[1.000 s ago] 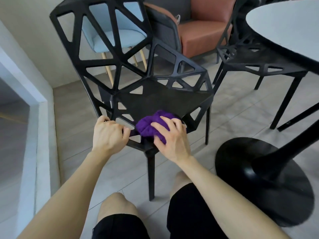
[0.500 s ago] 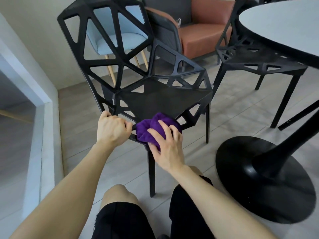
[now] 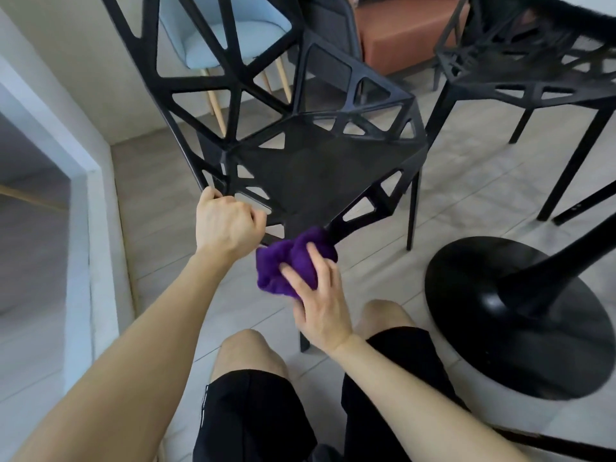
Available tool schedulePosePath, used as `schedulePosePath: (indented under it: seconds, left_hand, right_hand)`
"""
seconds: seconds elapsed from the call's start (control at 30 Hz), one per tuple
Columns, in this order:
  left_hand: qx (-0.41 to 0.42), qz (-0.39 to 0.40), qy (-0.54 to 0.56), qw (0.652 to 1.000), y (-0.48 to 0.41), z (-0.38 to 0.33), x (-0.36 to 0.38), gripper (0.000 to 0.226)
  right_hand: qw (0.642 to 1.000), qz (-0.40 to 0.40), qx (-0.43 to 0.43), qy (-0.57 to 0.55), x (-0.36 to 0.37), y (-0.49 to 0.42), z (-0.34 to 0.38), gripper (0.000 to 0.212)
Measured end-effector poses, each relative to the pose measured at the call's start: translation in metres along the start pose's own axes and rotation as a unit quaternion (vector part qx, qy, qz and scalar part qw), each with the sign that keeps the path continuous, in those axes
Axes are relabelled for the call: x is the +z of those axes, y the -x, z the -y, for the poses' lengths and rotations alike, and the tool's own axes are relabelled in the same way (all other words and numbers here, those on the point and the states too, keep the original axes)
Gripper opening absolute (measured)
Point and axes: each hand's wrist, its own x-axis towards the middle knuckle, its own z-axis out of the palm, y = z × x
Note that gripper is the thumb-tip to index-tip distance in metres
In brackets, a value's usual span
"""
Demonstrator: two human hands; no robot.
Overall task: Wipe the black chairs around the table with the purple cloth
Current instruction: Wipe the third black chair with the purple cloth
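Right hand [image 3: 321, 306]: fingers splayed over a bunched, fuzzy purple cloth [image 3: 283, 265] and gripping it; the thumb is hidden beneath.
Purple cloth: pressed against the front corner of the nearest seat, just where the front leg meets the frame.
Left hand [image 3: 226, 225]: fist curled round the seat's front-left rim, apparently bracing the chair (the fingertips are tucked out of sight).
Near chair: a black plastic chair with a triangle-lattice back and flat seat [image 3: 316, 171], standing on pale floor tiles. The wipe appears to have reached its front edge. Whether the seat and back are already clean cannot be told from their matte surface.
Table base: a glossy black round pedestal [image 3: 520, 315] to the right, well apart from the cloth.
Second chair: a matching black lattice chair [image 3: 533, 85] tucked under the table's dark rim [image 3: 580, 15], with no hand near it. It looks to be waiting its turn.
Beyond: a pale blue upholstered chair on wooden legs [image 3: 230, 41] and an orange sofa [image 3: 400, 38], neither part of the job.
Tally: one chair in hand, at least one more to go. Any further chairs lie outside the view.
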Motion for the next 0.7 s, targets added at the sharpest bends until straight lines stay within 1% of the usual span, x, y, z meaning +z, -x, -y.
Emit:
schedulePosePath:
  seconds: [0.03, 0.07, 0.1, 0.13, 0.17, 0.2, 0.27, 0.33, 0.37, 0.4, 0.43, 0.47, 0.53, 0.57, 0.6, 0.63, 0.7]
  left_hand:
    - [0.003, -0.005, 0.002, 1.0, 0.001, 0.0, 0.0, 0.055]
    - [0.003, -0.01, 0.008, 1.0, 0.001, 0.001, 0.0, 0.055]
    - [0.002, -0.016, 0.016, 1.0, 0.002, 0.001, 0.0, 0.055]
    - [0.001, -0.024, 0.024, 0.999, 0.004, 0.0, 0.001, 0.055]
    - [0.003, -0.033, 0.027, 0.999, 0.004, 0.0, 0.001, 0.055]
    - [0.005, -0.04, 0.03, 0.999, 0.004, 0.0, 0.002, 0.055]
    - [0.007, -0.05, 0.039, 0.998, 0.004, 0.002, 0.004, 0.055]
    - [0.011, -0.064, 0.043, 0.997, 0.006, 0.002, 0.004, 0.055]
    - [0.014, -0.065, 0.043, 0.997, 0.006, 0.002, 0.003, 0.055]
    - [0.015, -0.06, 0.044, 0.997, 0.006, 0.001, 0.002, 0.055]
    - [0.019, -0.053, 0.042, 0.998, 0.005, 0.001, 0.001, 0.057]
    - [0.03, -0.045, 0.038, 0.998, 0.005, 0.002, 0.0, 0.059]
    - [0.084, -0.03, 0.03, 0.996, 0.004, 0.011, -0.002, 0.064]
    - [0.13, -0.019, 0.027, 0.991, 0.004, 0.018, -0.004, 0.066]
    - [0.18, -0.006, 0.021, 0.983, 0.002, 0.027, -0.006, 0.07]
    - [0.222, 0.006, 0.011, 0.975, 0.001, 0.035, -0.008, 0.075]
    - [0.266, 0.019, -0.006, 0.964, 0.003, 0.043, -0.008, 0.083]
  right_hand:
    - [0.997, 0.051, -0.052, 0.006, 0.005, 0.015, -0.009, 0.061]
    - [0.993, 0.091, -0.075, 0.011, 0.006, 0.025, -0.022, 0.061]
    - [0.991, 0.115, -0.069, 0.009, 0.003, 0.032, -0.033, 0.058]
    - [0.992, 0.122, -0.041, -0.001, -0.004, 0.039, -0.041, 0.055]
    - [0.995, 0.102, -0.001, -0.02, -0.014, 0.043, -0.045, 0.051]
    - [0.996, 0.06, 0.047, -0.045, -0.026, 0.046, -0.046, 0.048]
    - [0.986, -0.055, 0.129, -0.087, -0.046, 0.04, -0.045, 0.044]
    - [0.965, -0.162, 0.175, -0.105, -0.057, 0.016, -0.04, 0.043]
    - [0.955, -0.196, 0.19, -0.115, -0.06, 0.0, -0.035, 0.044]
    - [0.95, -0.21, 0.193, -0.126, -0.06, -0.014, -0.029, 0.045]
    - [0.956, -0.2, 0.173, -0.13, -0.057, -0.026, -0.022, 0.046]
    - [0.97, -0.16, 0.133, -0.123, -0.052, -0.032, -0.016, 0.048]
    - [0.995, -0.036, 0.034, -0.092, -0.045, -0.027, -0.01, 0.049]
    - [0.996, 0.004, -0.004, -0.086, -0.046, -0.024, -0.015, 0.047]
    - [0.995, 0.016, -0.023, -0.094, -0.052, -0.025, -0.022, 0.044]
    - [0.993, 0.005, -0.027, -0.11, -0.059, -0.03, -0.031, 0.039]
    - [0.991, -0.042, -0.005, -0.127, -0.075, -0.046, -0.042, 0.034]
